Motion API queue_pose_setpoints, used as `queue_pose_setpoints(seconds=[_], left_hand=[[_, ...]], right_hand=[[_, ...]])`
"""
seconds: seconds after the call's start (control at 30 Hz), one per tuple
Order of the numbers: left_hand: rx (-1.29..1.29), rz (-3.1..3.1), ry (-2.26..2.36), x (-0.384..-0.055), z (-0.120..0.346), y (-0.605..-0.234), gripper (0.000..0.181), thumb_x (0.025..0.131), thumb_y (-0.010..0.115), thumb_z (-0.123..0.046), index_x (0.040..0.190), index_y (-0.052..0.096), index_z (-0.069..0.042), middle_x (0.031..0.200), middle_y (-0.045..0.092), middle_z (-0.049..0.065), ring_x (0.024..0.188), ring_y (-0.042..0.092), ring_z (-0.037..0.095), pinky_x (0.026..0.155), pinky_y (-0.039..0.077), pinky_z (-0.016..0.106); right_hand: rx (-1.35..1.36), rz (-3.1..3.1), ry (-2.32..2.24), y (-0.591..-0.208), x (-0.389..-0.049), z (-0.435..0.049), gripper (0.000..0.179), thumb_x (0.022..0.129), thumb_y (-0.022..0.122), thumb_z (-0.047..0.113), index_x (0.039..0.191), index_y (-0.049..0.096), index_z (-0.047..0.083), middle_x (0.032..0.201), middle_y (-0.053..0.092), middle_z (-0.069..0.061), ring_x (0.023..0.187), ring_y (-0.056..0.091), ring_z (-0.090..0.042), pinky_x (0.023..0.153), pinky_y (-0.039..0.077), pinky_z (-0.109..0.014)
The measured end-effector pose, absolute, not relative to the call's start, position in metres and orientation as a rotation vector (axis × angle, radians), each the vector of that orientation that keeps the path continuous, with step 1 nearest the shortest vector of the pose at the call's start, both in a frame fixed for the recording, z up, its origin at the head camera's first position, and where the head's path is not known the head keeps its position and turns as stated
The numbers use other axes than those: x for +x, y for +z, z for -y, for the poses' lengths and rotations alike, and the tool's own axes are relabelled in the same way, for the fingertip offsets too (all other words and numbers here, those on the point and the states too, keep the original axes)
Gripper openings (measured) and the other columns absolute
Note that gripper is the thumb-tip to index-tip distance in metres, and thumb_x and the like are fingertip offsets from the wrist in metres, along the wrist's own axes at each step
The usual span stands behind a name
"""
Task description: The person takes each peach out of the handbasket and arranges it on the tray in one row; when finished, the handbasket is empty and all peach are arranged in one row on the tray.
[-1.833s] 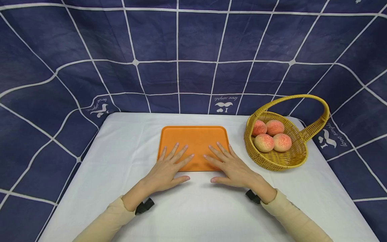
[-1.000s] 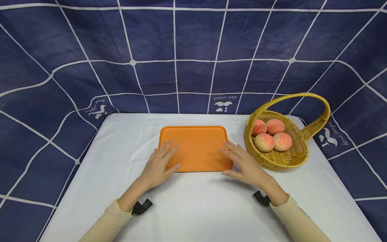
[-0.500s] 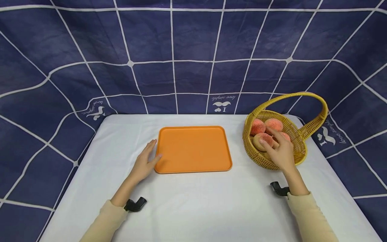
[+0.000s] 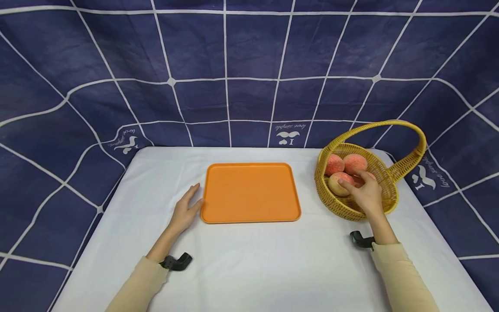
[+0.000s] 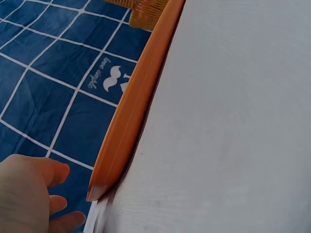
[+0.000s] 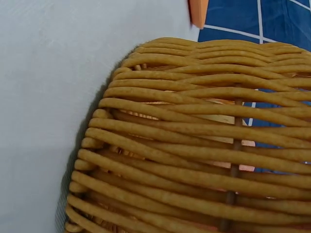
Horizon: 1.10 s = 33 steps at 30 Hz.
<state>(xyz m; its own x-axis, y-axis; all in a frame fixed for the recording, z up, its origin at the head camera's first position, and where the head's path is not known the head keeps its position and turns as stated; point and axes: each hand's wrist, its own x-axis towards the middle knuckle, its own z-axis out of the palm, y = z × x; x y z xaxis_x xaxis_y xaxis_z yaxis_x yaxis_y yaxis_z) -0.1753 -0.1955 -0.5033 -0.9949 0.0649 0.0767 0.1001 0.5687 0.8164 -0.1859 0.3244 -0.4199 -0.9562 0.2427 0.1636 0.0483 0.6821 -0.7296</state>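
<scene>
In the head view my right hand (image 4: 366, 193) reaches into the wicker basket (image 4: 335, 208), its fingers and thumb curled round the front right peach (image 4: 358, 181), which the hand mostly covers. Beside it lie a front left peach (image 4: 337, 185) and two redder peaches at the back, one of them the back right peach (image 4: 355, 162). The right wrist view is filled by the woven basket wall (image 6: 184, 145), which hides that hand. My left hand (image 4: 185, 212) is at the left edge of the orange tray (image 4: 251, 193), fingers relaxed and holding nothing; the left wrist view shows its fingertips near the tray corner (image 5: 104, 179).
A white cloth (image 4: 249, 264) covers the table under the tray and basket. The basket's tall arched handle (image 4: 390, 123) rises over its opening. Behind and on both sides hangs a dark blue curtain (image 4: 253, 99) with white grid lines.
Both hands have left the tray. The left hand moved to its left side; the right hand moved right into the basket and closed round a peach.
</scene>
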Motion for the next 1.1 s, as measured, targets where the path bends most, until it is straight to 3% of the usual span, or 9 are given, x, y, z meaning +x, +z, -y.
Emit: queue_pose_setpoints(seconds=[0.1,0.33,0.47,0.77,1.1], left_hand=[[-0.138,2.744,-1.399,-0.1754,0.1945,-0.5057,0.058,0.100,0.054,-0.023,0.152,0.033,-0.007,0.158,0.030,0.020,0.148,0.021,0.040,0.121,0.018,0.058],[-0.174,2.789,-1.246,-0.1761,0.1912,-0.5087,0.053,0.099,0.054,-0.017,0.148,0.039,-0.002,0.153,0.037,0.023,0.147,0.024,0.040,0.123,0.011,0.053],[-0.219,2.773,-1.209,-0.1756,0.1907,-0.5106,0.050,0.099,0.053,-0.014,0.145,0.042,0.002,0.150,0.041,0.024,0.147,0.026,0.040,0.123,0.011,0.054],[-0.273,2.751,-1.167,-0.1749,0.1902,-0.5118,0.045,0.099,0.053,-0.010,0.141,0.047,0.004,0.147,0.046,0.024,0.145,0.029,0.041,0.122,0.011,0.056],[-0.281,2.745,-1.146,-0.1749,0.1901,-0.5117,0.044,0.098,0.053,-0.011,0.140,0.049,0.004,0.146,0.047,0.024,0.144,0.030,0.041,0.122,0.012,0.056]], right_hand=[[-0.271,2.688,1.112,-0.4212,-0.1878,-0.3242,0.070,0.087,0.071,0.044,0.138,0.051,0.000,0.131,0.057,-0.026,0.113,0.060,-0.041,0.070,0.040,-0.006],[-0.230,2.728,1.086,-0.4258,-0.1913,-0.3262,0.066,0.088,0.071,0.039,0.136,0.053,-0.002,0.133,0.055,-0.027,0.118,0.052,-0.040,0.088,0.047,-0.043],[-0.219,2.751,1.090,-0.4271,-0.1940,-0.3272,0.064,0.087,0.075,0.030,0.136,0.052,-0.004,0.135,0.053,-0.028,0.124,0.049,-0.044,0.101,0.042,-0.058],[-0.236,2.802,1.084,-0.4259,-0.1949,-0.3251,0.066,0.083,0.078,0.016,0.139,0.048,-0.005,0.136,0.051,-0.030,0.127,0.046,-0.048,0.105,0.038,-0.062],[-0.258,2.827,1.058,-0.4263,-0.1954,-0.3248,0.065,0.083,0.077,0.014,0.138,0.049,-0.005,0.134,0.051,-0.030,0.125,0.046,-0.048,0.104,0.038,-0.061]])
